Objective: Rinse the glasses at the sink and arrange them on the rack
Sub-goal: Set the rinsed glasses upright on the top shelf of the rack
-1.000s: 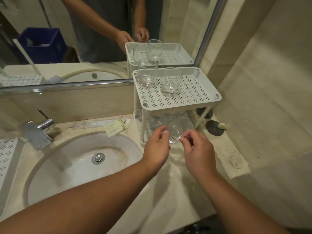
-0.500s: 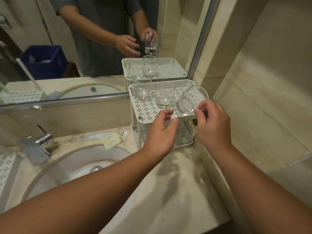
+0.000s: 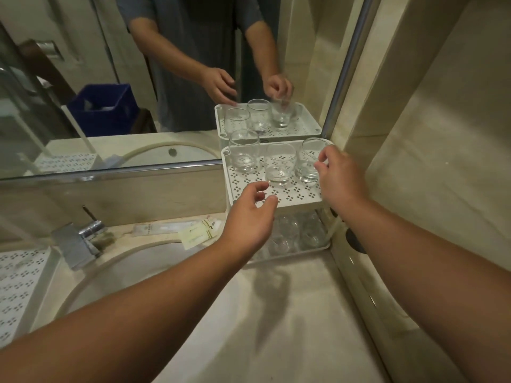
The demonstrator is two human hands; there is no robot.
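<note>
Right now your right hand [image 3: 338,181] is up at the top shelf [image 3: 293,196] of the white rack [image 3: 276,200], its thumb and fingers curled in toward the rim of the rightmost glass [image 3: 308,161]. The fingertips sit at that rim, pinching or just touching it; whether they grip it firmly cannot be told. That glass stands upright on the perforated shelf, close to the right edge.

Your left hand [image 3: 250,219] hangs in front of the shelf's near edge, holding nothing. Its fingers are loosely bent and a little spread, the thumb pointing up toward the middle glass [image 3: 278,165] without reaching it.

Three glasses stand on the top shelf, all mouth up: the one at your right hand, the middle one just beside it and slightly nearer to you, and a left glass [image 3: 243,154] set further back near the mirror [image 3: 110,78]. More glasses [image 3: 296,233] sit on the lower shelf under your left hand, seen only dimly through the frame.

The rack stands in the corner of the counter [image 3: 276,327], against the mirror and the side wall [image 3: 428,134]. To its left lie small paper sachets [image 3: 199,234], then the chrome tap [image 3: 77,241] above the round sink [image 3: 138,272]. A second perforated white tray [image 3: 19,283] shows at the far left edge. The mirror repeats your hands, the rack and a blue bin [image 3: 103,109] behind you.
</note>
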